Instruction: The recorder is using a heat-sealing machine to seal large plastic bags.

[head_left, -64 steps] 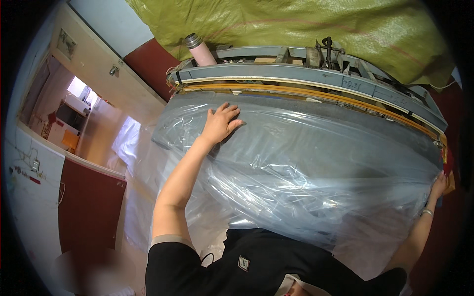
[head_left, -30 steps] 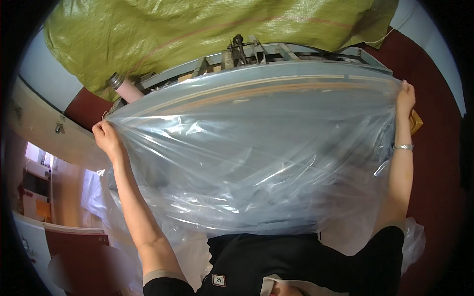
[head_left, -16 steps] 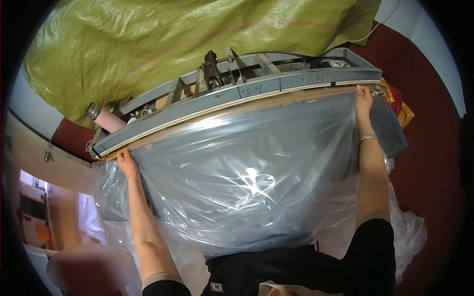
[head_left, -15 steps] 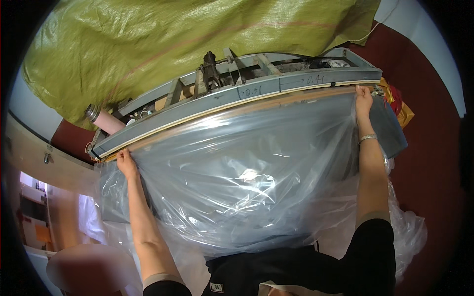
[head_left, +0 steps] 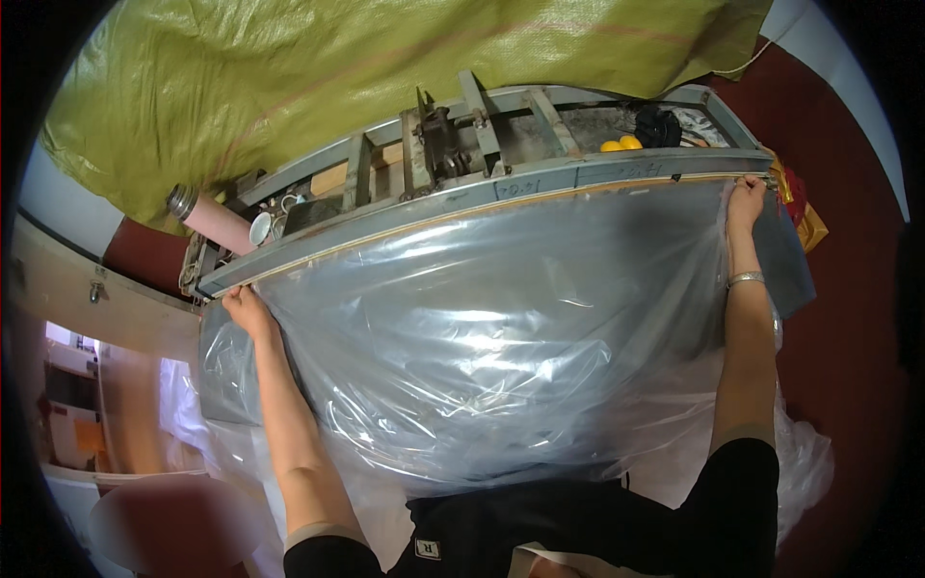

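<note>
A wide sheet of clear plastic film (head_left: 462, 328) is stretched between my hands, wrinkled and shiny, its near part sagging toward my body. My left hand (head_left: 248, 311) is closed on the film's far left corner, at the left end of a long grey metal bar (head_left: 424, 209). My right hand (head_left: 745, 200) pinches the far right corner, by the bar's right end. The film's far edge runs along the bar's pale lower strip. Beneath the film a grey flat surface (head_left: 785, 255) shows at the right.
Behind the bar, a metal frame (head_left: 361, 173) holds a clamp-like mechanism (head_left: 441, 140), a white cup (head_left: 261, 228) and yellow round things (head_left: 620, 144). A pink flask (head_left: 214, 220) leans at the left. Yellow-green woven sheeting (head_left: 366, 67) lies beyond. A round stool (head_left: 173, 530) stands near left.
The view has shifted, showing more inside the frame. The bar now sits closer to the film's far edge, narrowing the brownish gap there. Both hands keep their grip on the corners.
</note>
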The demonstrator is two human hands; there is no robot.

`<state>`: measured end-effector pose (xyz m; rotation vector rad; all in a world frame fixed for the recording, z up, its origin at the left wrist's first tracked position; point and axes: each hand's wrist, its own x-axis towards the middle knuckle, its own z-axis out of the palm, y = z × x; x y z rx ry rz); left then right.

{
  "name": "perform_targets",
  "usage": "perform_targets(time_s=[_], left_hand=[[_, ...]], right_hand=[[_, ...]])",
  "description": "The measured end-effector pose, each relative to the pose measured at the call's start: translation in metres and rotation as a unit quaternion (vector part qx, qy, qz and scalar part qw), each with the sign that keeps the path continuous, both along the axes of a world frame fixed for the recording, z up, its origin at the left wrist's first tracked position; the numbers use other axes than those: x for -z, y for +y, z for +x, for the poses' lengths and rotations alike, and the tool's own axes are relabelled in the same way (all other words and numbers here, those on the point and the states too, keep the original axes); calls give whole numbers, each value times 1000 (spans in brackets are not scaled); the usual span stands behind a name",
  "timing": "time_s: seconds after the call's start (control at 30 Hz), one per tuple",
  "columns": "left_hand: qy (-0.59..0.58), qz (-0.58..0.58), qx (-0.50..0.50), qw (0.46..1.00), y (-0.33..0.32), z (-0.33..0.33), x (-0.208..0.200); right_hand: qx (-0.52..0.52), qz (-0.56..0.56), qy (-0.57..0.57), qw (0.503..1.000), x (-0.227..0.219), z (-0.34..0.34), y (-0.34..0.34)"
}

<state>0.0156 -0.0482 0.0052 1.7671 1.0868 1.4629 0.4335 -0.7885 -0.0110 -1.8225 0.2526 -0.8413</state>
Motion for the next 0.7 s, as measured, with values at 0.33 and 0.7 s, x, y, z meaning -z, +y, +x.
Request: perform_targets(time_s=[0.33,0.7], left_hand=[[-56,-145,330,931,-44,-36,-40],[-57,29,262,963,-82,-170,-94]], right_hand=[[74,-233,-105,964,-77,-94,84],[-601,-309,69,734,-118,-242,261]])
